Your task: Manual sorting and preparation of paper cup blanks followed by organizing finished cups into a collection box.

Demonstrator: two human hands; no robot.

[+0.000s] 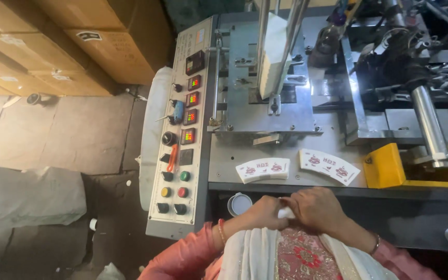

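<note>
A small white object (286,213) sits pinched between both hands, close to the body and just below the machine's front edge; what it is cannot be told. The left hand (265,211) curls around it from the left, fingers closed, and the right hand (315,207) covers it from the right — the two press together over it.

On the steel deck (224,171) above the hands lie two curved stacks of printed paper blanks, one (263,169) straight ahead, the other (330,166) to its right and tilted. A yellow block (385,166) stands further right, beside a shiny roller (429,124). Left of the deck runs a control panel (180,155) with lit readouts and coloured buttons — green, yellow, red. A white round lid (238,203) shows under the deck edge. Cartons (53,46) are piled at far left.
</note>
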